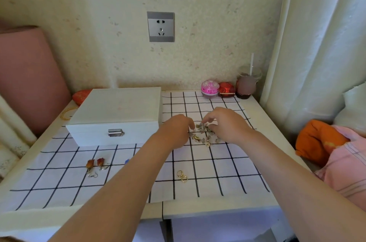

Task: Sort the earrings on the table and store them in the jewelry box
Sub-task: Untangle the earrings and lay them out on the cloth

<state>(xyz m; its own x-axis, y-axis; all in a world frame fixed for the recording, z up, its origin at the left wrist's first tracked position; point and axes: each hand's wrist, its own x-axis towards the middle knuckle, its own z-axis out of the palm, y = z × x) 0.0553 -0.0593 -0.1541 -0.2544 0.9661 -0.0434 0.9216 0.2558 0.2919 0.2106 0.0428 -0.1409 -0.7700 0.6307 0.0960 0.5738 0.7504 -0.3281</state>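
both hands meet over a small tangled pile of earrings lying just right of the centre of the white counter. the left hand comes in from 7 o'clock with its fingers curled down, the tips at the left edge of the pile; whether they grip a piece cannot be told. the right hand comes in from 5 o'clock, its thumb and forefinger pinching a silvery, knobbly cluster at the top of the pile. gold and grey bits spread on the cloth below the fingers.

a thin white cloth with a black grid covers most of the counter. at 9 o'clock from the pile stands the jewelry box, a white rectangular box with a smooth flat lid, closed, and a small metal clasp on its front wall.

toward 7 o'clock, well apart from the pile, lie two red bud-shaped drop earrings side by side with wire hooks. at 6 o'clock rest two small gold hoop earrings, touching each other.

at 12 to 1 o'clock, by the wall, sit a round pink case, a shiny red box and a cloudy plastic cup with a straw.
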